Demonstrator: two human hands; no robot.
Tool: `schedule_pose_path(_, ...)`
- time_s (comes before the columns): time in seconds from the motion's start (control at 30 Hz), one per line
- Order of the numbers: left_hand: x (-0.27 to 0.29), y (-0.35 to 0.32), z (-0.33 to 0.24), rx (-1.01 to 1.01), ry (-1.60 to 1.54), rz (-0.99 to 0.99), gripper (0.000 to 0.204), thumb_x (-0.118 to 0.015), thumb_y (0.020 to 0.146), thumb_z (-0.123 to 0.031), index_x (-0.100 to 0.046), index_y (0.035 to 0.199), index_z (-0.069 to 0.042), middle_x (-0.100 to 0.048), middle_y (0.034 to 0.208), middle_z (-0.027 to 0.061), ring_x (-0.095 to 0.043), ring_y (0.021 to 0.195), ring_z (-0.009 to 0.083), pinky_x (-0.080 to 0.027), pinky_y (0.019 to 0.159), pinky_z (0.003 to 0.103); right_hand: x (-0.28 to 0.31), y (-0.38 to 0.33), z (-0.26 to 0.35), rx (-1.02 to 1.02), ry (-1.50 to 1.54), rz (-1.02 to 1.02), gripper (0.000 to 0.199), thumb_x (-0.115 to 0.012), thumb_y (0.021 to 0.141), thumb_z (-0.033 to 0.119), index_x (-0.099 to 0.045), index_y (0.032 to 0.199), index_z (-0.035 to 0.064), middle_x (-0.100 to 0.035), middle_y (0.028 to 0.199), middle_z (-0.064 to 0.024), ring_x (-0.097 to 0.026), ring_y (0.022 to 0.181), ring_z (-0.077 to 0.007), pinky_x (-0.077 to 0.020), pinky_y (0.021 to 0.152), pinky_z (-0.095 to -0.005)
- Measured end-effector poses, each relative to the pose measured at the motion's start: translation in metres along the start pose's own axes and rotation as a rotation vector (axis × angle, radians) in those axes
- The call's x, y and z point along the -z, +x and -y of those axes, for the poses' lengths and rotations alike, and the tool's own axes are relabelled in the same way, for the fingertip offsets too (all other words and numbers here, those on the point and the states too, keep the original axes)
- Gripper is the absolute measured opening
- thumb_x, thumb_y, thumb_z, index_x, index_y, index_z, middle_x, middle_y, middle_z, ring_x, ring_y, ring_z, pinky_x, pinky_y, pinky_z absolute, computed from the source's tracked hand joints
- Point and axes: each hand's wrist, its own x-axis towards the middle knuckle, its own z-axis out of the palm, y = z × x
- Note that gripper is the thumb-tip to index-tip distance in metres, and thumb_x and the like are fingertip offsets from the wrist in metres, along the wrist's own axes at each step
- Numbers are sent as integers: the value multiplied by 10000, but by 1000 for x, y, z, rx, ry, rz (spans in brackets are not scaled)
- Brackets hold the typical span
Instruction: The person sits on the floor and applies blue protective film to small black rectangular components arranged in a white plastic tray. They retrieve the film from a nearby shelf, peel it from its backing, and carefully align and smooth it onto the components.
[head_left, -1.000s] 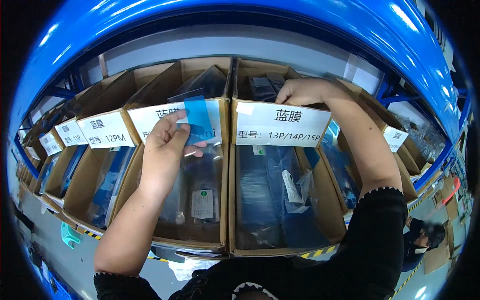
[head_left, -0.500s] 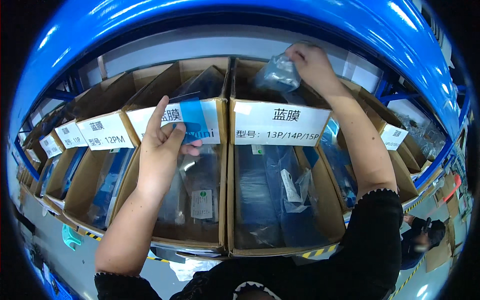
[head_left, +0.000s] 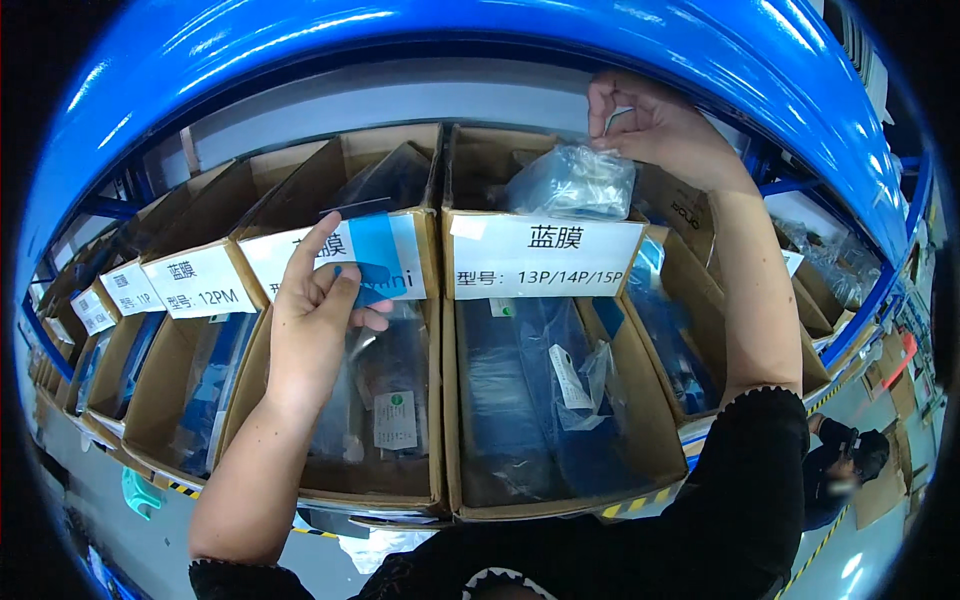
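My left hand pinches a translucent blue film sheet between thumb and fingers, its index finger stretched upward. That sheet hangs in front of the white label on an upper cardboard bin. My right hand is above the neighbouring upper bin, its fingers curved and apart. Just under its thumb, a crumpled clear plastic bag lies at the bin's front edge, above the white label. Whether the thumb still touches the bag is hard to tell.
Lower cardboard bins hold blue films in clear sleeves. More labelled bins run off to the left. A blue shelf beam spans overhead. At the lower right is another person; a green stool stands on the floor at left.
The clear bag has come down to the bin's front edge, and my right hand's fingers have parted from their grip on it. My left hand keeps the blue film.
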Motion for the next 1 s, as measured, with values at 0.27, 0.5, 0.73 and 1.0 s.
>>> schedule_pose_path(0.27,4,0,1,20,15,-1,377,-421,940,-39,-370,1313,-19,-619,887,113,-617,700,135,-518,599,224,-2,1,20,33,-691,166,159,-555,771,27,-672,877,47,-531,1227,-106,-520,1096,-200,-459,865,-329)
schedule_pose_path(0.5,1,-1,-3,-36,23,35,335,-418,944,-57,-438,1276,-19,-614,936,101,-618,730,142,-515,633,231,-9,5,31,-190,-522,421,291,-477,803,19,-652,1036,30,-464,1326,-146,-419,1249,-280,-379,996,-368)
schedule_pose_path(0.73,-1,-4,-4,-32,2,59,267,-430,942,-85,-551,1161,9,-621,945,92,-628,768,153,-516,640,239,9,-10,0,-53,-158,268,251,-566,808,106,-648,1025,11,-584,1182,-108,-530,1106,-216,-404,955,-336)
schedule_pose_path(1.0,-1,-8,-5,-94,57,116,264,-427,940,-78,-554,1148,24,-621,977,112,-622,792,172,-511,670,276,-13,-18,10,-312,248,-369,167,-619,840,179,-671,928,47,-656,983,-45,-575,949,-153,-451,823,-304)
